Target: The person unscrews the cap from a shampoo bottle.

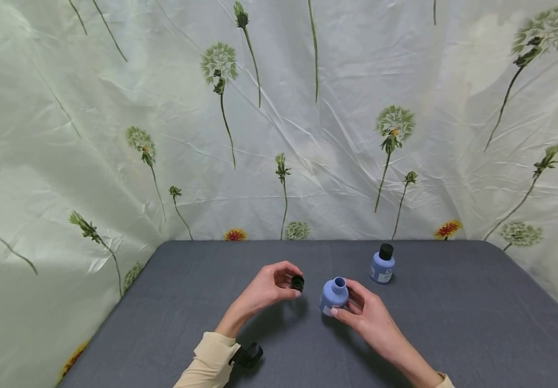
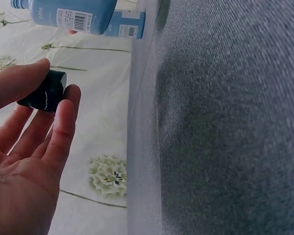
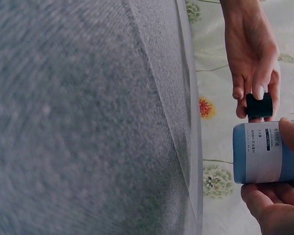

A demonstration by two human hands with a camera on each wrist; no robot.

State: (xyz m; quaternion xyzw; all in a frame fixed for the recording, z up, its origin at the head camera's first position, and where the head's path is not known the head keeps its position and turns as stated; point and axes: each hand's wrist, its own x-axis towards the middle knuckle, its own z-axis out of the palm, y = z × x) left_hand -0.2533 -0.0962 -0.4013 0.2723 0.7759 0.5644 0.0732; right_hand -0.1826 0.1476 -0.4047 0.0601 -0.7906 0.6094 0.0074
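The left hand [image 1: 265, 291] pinches a small black plastic cap [image 1: 297, 283] in its fingertips, just beside the open-necked blue plastic bottle [image 1: 334, 295] that the right hand [image 1: 366, 315] grips above the grey cloth-covered table [image 1: 453, 323]. A second, capped blue bottle [image 1: 383, 264] stands behind.

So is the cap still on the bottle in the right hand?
No: the bottle in the right hand has an open neck, and the left hand pinches the black cap beside it.

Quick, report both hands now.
Left hand: pinches the black cap.
Right hand: holds the open blue bottle.
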